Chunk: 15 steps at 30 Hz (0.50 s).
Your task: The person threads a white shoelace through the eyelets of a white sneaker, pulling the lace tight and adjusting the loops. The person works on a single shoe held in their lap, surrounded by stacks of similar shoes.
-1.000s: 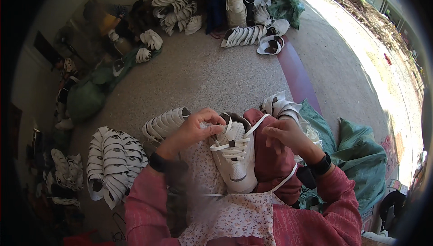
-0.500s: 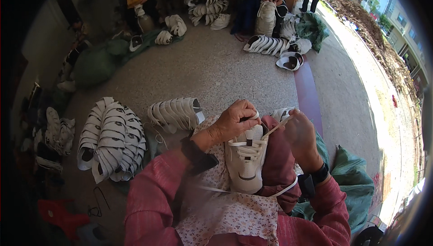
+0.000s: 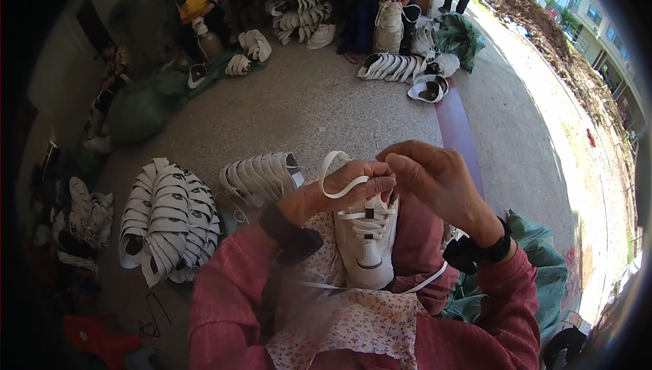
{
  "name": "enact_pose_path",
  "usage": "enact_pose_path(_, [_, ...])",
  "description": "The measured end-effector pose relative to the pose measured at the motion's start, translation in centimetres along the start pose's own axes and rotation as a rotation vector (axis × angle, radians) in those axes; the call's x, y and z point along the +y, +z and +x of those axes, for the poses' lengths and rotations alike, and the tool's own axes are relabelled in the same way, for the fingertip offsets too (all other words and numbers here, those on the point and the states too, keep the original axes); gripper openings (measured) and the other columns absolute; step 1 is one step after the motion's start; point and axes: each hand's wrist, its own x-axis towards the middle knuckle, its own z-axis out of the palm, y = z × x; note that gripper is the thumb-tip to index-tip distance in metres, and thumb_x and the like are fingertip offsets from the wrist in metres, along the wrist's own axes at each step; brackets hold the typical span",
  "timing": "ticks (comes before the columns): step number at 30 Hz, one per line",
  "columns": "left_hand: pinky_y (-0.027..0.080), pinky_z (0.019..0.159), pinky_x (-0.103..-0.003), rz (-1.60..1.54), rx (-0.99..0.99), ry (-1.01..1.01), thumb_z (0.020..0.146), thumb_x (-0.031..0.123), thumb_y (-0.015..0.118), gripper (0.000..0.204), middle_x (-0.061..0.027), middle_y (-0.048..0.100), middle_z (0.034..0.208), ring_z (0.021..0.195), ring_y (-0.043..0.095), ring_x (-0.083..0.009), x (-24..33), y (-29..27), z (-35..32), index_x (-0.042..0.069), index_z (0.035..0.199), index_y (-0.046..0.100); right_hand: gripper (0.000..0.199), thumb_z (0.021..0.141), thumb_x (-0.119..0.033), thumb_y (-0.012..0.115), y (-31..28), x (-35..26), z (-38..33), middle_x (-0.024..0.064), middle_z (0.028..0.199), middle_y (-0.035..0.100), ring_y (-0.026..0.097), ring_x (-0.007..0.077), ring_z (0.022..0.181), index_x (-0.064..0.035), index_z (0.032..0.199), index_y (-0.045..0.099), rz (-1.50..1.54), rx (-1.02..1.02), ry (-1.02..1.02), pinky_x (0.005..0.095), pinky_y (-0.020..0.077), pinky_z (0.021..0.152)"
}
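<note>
Both hands, left and right, pinched a white lace above the shoe, mid-lacing; threading an eyelet likely came next.

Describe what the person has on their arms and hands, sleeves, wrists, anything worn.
Both hands are bare, without gloves. The left hand and right hand come out of long dusty-pink sleeves. A dark cuff shows at the left wrist, and a black watch-like band circles the right wrist. A floral apron covers the lap.
</note>
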Motion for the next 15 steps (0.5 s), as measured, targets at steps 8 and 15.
enact_pose_path(8, [0.044,0.08,-0.026,0.138,-0.014,0.013,0.106,0.03,0.052,0.029,0.0019,0.056,0.09,0.086,0.053,-0.0096,0.5,-0.8,1.0,0.006,0.103,0.067,0.026,0.1,-0.02,0.062,-0.5,6.1,-2.9,-0.0022,0.076,0.061,0.053,0.0052,0.064,0.0024,0.113,0.068,0.088,-0.143,0.434,0.0242,0.042,0.056])
enact_pose_path(15, [0.043,0.089,-0.029,0.389,0.004,0.2,0.105,0.03,0.053,0.03,-0.0049,0.052,0.104,0.101,0.052,-0.0134,0.2,-1.1,1.9,0.003,0.107,0.065,0.013,0.099,-0.018,0.065,1.9,9.1,-2.2,-0.008,0.07,0.045,0.036,0.0008,0.052,-0.0049,0.103,0.064,0.904,-0.16,0.457,0.0195,0.0252,0.045])
